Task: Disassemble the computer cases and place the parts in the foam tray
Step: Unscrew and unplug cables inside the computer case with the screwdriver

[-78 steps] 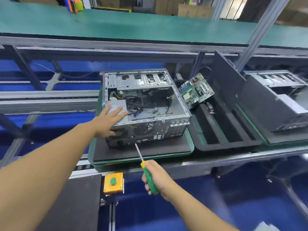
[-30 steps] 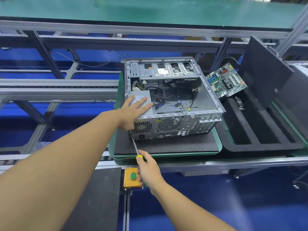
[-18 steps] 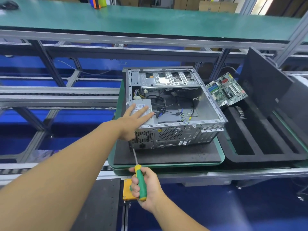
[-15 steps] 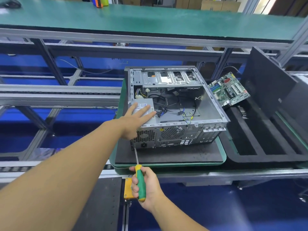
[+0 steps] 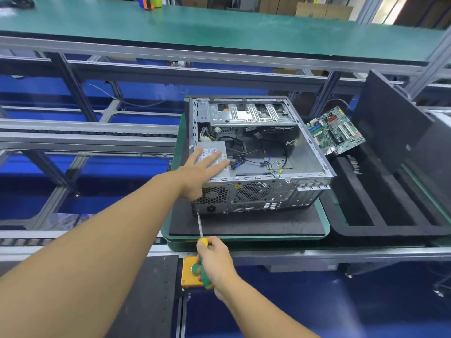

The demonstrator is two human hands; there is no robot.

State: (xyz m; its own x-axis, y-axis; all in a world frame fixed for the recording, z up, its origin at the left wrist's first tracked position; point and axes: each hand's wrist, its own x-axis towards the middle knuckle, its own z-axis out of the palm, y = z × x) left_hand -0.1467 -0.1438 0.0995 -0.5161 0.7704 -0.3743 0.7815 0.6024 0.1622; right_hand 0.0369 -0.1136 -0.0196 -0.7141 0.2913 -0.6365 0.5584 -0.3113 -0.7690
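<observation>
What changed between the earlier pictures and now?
The right hand brought the tip of the screwdriver to the lower left rear corner of the case. The left hand stays flat on the power supply; the circuit board still leans on the foam tray.

Opened grey computer case (image 5: 256, 198) lies on its side beside a black foam tray (image 5: 390, 231) holding a green motherboard (image 5: 336, 132).

A factory line: aluminium conveyor rails (image 5: 85, 140), a green-matted workbench (image 5: 219, 28), cardboard boxes (image 5: 322, 11) behind.
</observation>
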